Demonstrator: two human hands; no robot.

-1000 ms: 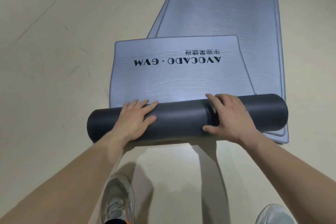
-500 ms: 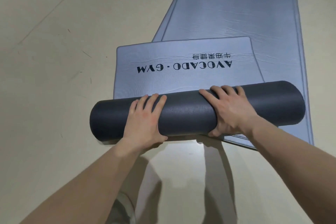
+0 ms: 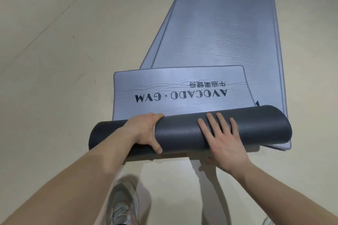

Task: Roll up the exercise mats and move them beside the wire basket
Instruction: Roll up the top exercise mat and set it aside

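The fingers of the left hand curl over the far side of the dark grey roll and the thumb hooks round its near side, so this hand grips the roll close to its left end. The fingers of the right hand lie straight and slightly spread, flat on top of the roll to the right of its middle. They press on it rather than clasp it. The right thumb seems to be tucked under the near edge, though the shadow there makes that hard to tell.

The roll lies crosswise on the beige floor, just in front of the person. Beyond it, the unrolled end of the mat lies flat, blue-grey side up. It is printed "AVOCADO · GYM" with a line of characters, both upside down from this view.

The right end of the roll and the far right corner of the unrolled end rest on the long blue-grey mats. These stretch away toward the upper right, and the offset edges along their left side show at least two stacked.

Nearer the camera, a pale shoe stands on the floor between the two forearms.
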